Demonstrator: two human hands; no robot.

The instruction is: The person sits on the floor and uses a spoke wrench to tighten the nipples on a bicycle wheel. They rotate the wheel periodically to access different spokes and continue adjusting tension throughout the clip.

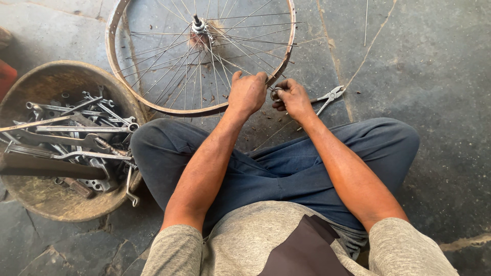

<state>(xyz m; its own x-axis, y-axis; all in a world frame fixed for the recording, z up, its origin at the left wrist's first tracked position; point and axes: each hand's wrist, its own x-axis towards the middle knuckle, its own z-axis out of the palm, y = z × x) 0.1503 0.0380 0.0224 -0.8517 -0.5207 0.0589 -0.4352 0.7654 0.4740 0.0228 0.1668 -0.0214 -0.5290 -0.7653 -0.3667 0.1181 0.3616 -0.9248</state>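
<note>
A bare bicycle wheel rim [114, 61] with thin steel spokes and a hub [200, 25] lies flat on the stone floor ahead of my crossed legs. My left hand [247, 93] grips the rim's near right edge, fingers curled over it. Right beside it, my right hand [293, 99] pinches a small round metal tool [276, 93] against the rim. Pliers [330, 96] lie on the floor just right of that hand.
A wide shallow metal basin [36, 197] at my left knee holds several wrenches and other tools. A loose spoke [365, 23] lies on the floor at the upper right. Something red [6, 76] shows at the left edge.
</note>
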